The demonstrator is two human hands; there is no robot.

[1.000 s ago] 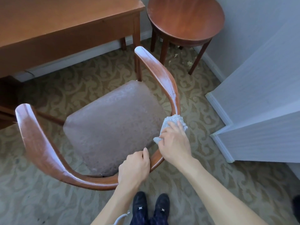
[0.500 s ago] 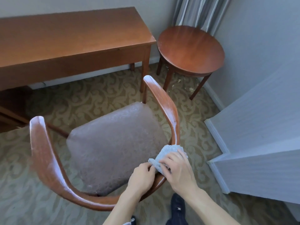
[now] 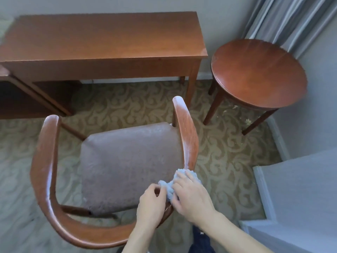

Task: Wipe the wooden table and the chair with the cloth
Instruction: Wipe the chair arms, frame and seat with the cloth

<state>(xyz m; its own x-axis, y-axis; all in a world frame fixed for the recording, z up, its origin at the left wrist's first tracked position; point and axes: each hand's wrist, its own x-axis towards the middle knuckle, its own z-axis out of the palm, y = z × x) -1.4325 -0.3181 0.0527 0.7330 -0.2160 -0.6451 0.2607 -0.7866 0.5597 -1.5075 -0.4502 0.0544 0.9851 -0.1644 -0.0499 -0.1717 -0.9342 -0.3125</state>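
Observation:
A wooden chair with a curved back rail and a dusty brown seat stands in front of me. A light blue cloth lies bunched on the rail's right bend. My right hand presses down on the cloth. My left hand rests on the rail just left of it, its fingertips pinching the cloth's left edge. The rectangular wooden table stands beyond the chair against the wall.
A round wooden side table stands at the right, with crumbs on the patterned carpet beside its legs. A grey-white wall corner juts in at the lower right. Curtains hang at the top right.
My view has tilted up, so the table and the side table show more fully. My left hand has slid right along the rail and taken hold of the cloth's edge.

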